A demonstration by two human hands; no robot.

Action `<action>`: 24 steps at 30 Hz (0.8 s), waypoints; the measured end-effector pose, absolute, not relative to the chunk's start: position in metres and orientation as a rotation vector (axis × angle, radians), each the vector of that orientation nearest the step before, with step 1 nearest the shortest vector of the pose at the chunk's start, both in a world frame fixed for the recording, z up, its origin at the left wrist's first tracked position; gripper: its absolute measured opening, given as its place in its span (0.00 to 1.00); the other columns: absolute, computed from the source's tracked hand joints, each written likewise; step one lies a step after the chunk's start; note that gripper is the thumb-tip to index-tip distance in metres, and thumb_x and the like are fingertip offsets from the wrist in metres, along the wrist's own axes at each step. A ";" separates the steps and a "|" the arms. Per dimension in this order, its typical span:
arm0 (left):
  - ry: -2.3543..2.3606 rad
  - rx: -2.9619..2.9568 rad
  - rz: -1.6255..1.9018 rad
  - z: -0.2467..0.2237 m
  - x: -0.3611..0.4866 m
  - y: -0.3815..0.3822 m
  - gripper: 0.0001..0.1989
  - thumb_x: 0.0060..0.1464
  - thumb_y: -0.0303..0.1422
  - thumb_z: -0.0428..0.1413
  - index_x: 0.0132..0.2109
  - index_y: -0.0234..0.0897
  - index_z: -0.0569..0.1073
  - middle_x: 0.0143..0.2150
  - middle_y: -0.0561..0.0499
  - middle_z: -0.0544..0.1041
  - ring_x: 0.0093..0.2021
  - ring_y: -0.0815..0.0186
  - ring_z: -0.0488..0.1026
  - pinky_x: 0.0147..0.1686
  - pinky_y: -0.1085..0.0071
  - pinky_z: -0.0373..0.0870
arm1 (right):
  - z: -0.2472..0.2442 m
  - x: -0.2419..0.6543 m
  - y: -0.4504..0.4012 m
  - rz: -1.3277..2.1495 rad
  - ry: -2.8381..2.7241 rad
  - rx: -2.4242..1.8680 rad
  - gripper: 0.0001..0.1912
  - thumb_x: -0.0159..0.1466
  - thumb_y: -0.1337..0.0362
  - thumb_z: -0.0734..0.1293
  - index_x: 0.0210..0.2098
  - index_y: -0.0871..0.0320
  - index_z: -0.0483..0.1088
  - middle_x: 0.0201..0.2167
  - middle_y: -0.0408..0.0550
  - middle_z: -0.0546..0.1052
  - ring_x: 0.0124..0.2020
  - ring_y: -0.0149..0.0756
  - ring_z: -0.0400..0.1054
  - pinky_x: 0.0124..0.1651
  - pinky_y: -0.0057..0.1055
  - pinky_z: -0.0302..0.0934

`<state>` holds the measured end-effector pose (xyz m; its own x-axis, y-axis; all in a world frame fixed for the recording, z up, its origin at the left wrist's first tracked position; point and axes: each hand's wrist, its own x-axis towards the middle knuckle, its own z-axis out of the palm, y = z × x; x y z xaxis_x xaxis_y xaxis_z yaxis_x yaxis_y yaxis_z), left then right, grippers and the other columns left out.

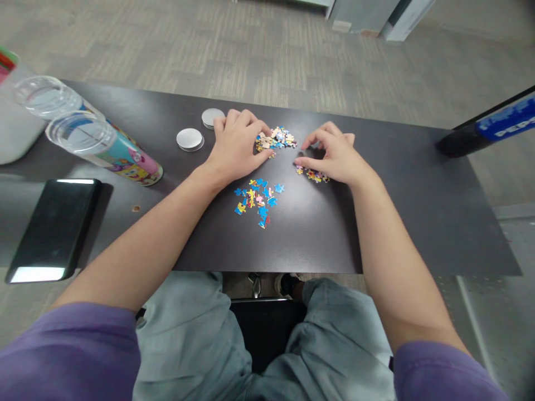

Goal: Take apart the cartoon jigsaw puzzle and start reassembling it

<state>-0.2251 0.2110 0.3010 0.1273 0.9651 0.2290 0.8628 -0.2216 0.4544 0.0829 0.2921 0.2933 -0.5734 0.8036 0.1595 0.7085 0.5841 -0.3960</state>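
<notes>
Dark counter (418,211) beneath all. Left hand (237,140) spread, thumb apart from fingers; right hand (335,153) half-curled, thumb and forefinger apart. Blue-rich scatter of puzzle pieces (259,200) nearest person; mixed pile (285,137) by left hand; small cluster (317,176) below right hand. Step looks like picking through pieces; next move calls for light fingertip pinch.

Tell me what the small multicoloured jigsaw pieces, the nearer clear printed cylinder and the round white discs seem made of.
Small multicoloured jigsaw pieces: probably thin cardboard with a printed finish; flat, interlocking shapes, some looking tan.
Nearer clear printed cylinder: likely smooth, glossy plastic; see-through at one end, with bright highlights.
Round white discs: metal or plastic, I cannot tell; plain, smooth-looking tops.
</notes>
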 end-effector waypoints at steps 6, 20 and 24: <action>1.755 2.227 0.719 0.298 -0.225 0.211 0.25 0.70 0.51 0.75 0.67 0.52 0.86 0.74 0.39 0.83 0.79 0.28 0.72 0.80 0.28 0.62 | 0.302 0.084 0.293 0.361 -2.413 -1.276 0.15 0.76 0.46 0.79 0.54 0.47 0.85 0.61 0.56 0.86 0.55 0.61 0.81 0.75 0.67 0.63; 1.472 2.342 0.660 0.295 -0.242 0.218 0.08 0.70 0.44 0.77 0.53 0.54 0.93 0.66 0.44 0.85 0.74 0.36 0.76 0.79 0.31 0.62 | 0.295 0.045 0.267 0.562 -2.527 -1.032 0.11 0.77 0.50 0.78 0.52 0.46 0.90 0.53 0.51 0.83 0.52 0.54 0.77 0.74 0.62 0.58; 1.475 2.330 0.670 0.295 -0.243 0.221 0.05 0.71 0.43 0.75 0.50 0.52 0.91 0.65 0.43 0.87 0.74 0.37 0.76 0.78 0.32 0.63 | 0.298 0.051 0.271 0.573 -2.512 -1.062 0.11 0.74 0.50 0.80 0.50 0.48 0.89 0.53 0.52 0.83 0.51 0.54 0.76 0.73 0.62 0.59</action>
